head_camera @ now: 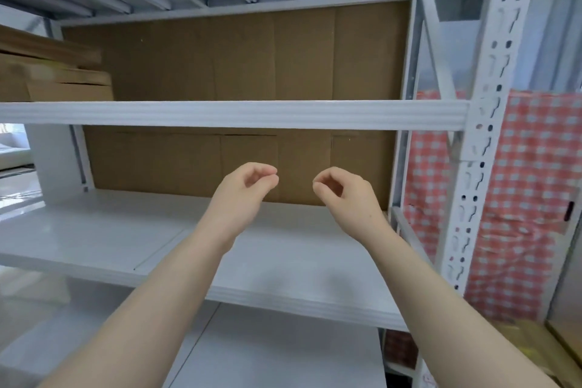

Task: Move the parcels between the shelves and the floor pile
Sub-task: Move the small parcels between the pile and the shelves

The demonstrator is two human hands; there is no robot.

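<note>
White metal shelving (94, 236) filled the room in front of me, backed with brown cardboard sheets (252, 57). Its slotted upright post (491, 104) stood at 3 o'clock. The parcels (63, 85) sat on the upper shelf at about 10 o'clock, well apart from both hands. They were blurred, cut off at the left edge of view, and their bases were hidden behind the front beam (220, 115), so I could not count them. Near the centre, over the middle shelf, the left hand (245, 186) and the right hand (343, 195) hung side by side, not touching each other. Each had its fingers loosely curled toward the thumb and held nothing. Behind the post hung a red-and-white checked sheet (519, 198); I could not tell whether it was cloth or plastic. Something yellowish at 5 o'clock was too cropped to make out.
</note>
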